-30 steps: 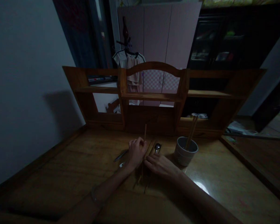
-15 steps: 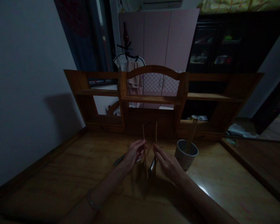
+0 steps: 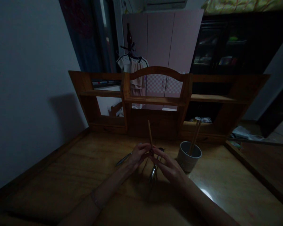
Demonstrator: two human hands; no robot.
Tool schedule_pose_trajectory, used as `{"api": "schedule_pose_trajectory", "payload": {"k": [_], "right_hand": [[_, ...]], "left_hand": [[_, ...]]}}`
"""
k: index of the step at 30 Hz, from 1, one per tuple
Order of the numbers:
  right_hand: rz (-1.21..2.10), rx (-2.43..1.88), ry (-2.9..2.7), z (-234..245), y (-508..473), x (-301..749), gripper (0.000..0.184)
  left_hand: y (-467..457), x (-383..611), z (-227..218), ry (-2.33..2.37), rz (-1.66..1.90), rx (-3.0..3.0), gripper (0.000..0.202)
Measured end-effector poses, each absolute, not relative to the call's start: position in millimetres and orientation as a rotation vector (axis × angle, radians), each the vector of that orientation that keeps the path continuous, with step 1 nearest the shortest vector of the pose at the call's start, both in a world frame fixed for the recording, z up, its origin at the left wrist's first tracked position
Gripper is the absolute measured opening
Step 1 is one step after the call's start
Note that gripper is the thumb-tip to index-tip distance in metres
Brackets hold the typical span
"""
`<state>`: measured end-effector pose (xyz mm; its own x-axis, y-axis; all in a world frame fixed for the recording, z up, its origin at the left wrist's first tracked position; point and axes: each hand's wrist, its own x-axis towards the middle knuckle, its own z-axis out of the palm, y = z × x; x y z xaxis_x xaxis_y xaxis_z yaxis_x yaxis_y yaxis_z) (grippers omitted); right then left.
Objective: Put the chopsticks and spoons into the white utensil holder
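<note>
Over the middle of the table, my left hand [image 3: 137, 156] and my right hand [image 3: 168, 161] meet with their fingertips closed around a pair of wooden chopsticks [image 3: 150, 132]. The chopsticks lie close together and stand nearly upright, tips partly hidden by my fingers. Beneath my right hand, a shiny metal utensil [image 3: 152, 173] rests on the table; its kind is unclear in the dim light. Another slim metal utensil [image 3: 123, 159] lies left of my left hand. To the right of my right hand stands a grey metal cup [image 3: 188, 161] with several chopsticks [image 3: 195, 137] leaning inside.
A wooden table [image 3: 89, 175] spreads below, with a raised edge along its right side. A wooden shelf unit [image 3: 155, 99] spans the back. The white wall [image 3: 25, 94] borders the left. Clothes [image 3: 137, 73] hang behind the shelves.
My hands have come together. The two chopsticks, held apart with one in each hand before, are now side by side between my fingers. The view has shifted slightly.
</note>
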<state>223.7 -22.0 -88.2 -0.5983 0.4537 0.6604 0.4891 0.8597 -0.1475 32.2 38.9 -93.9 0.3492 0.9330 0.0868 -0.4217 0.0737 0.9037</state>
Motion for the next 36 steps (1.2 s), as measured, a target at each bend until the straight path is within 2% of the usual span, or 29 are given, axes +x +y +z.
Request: {"api": "schedule_pose_trajectory", "payload": {"k": [9,16,21,27,36], "right_hand": [[-0.041,-0.715,-2.313,-83.7,-16.6,217.5,0.053],[-0.184,-0.827,-2.163,-83.6,-16.8,213.1,0.061],[-0.222,-0.91,-2.0,-85.3,-16.3,216.4,0.054],[-0.082,-0.93,-1.953,-91.3,-14.5,218.5,0.045],[0.031,-0.987,-1.978,-116.7,-5.8,211.8,0.031]], "left_hand": [[41.4,35.7,-90.6,0.533,1.189,1.027,0.025],[42.1,28.7,-76.2,0.654,1.421,1.212,0.017],[43.1,27.5,-72.5,0.718,1.412,1.221,0.023],[38.0,31.8,-70.5,0.788,1.398,1.241,0.033],[35.2,34.2,-75.8,0.863,1.412,1.506,0.029]]}}
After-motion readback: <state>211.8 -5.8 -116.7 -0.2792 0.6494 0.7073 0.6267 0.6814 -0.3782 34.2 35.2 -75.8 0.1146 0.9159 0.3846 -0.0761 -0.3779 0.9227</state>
